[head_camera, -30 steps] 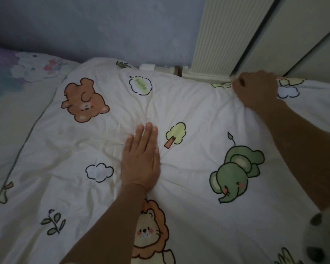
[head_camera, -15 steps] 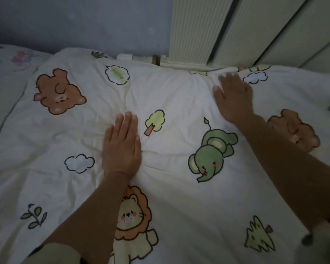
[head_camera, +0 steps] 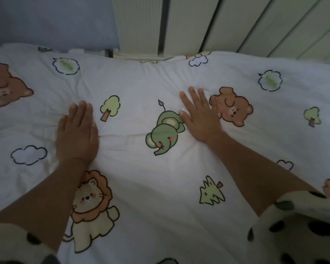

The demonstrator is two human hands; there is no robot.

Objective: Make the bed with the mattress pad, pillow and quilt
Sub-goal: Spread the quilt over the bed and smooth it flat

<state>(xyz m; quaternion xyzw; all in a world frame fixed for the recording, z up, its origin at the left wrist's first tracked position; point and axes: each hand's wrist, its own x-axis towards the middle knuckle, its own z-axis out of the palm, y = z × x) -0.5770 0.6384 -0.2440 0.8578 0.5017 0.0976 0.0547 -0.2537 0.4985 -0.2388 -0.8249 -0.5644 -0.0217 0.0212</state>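
Cream fabric with dark spots fills both bottom corners of the frame: your left sleeve point(head_camera: 11, 242) and your right sleeve point(head_camera: 297, 231), each pushed up off a bare forearm.

Both forearms reach up-frame over the quilt point(head_camera: 160, 187), which is white, printed with cartoon animals, and spread across nearly the whole width of the picture. A lion print point(head_camera: 91, 202) lies beside your left forearm, at lower left of centre.

Your left hand point(head_camera: 76, 136) rests palm down on the quilt at centre left, fingers straight and together, holding nothing. Creases fan out from under it. A tree print point(head_camera: 110, 107) sits just right of its fingertips.

Your right hand point(head_camera: 200, 117) lies flat at centre right, fingers spread, likewise holding nothing. It lies between the green elephant print point(head_camera: 164, 130) and the brown bear print point(head_camera: 232, 107), with its thumb at the elephant's back.

At the top of the frame, the quilt's far edge meets a grey-blue wall point(head_camera: 51, 21) at upper left and pale ribbed panels point(head_camera: 141, 23) from upper centre to upper right.
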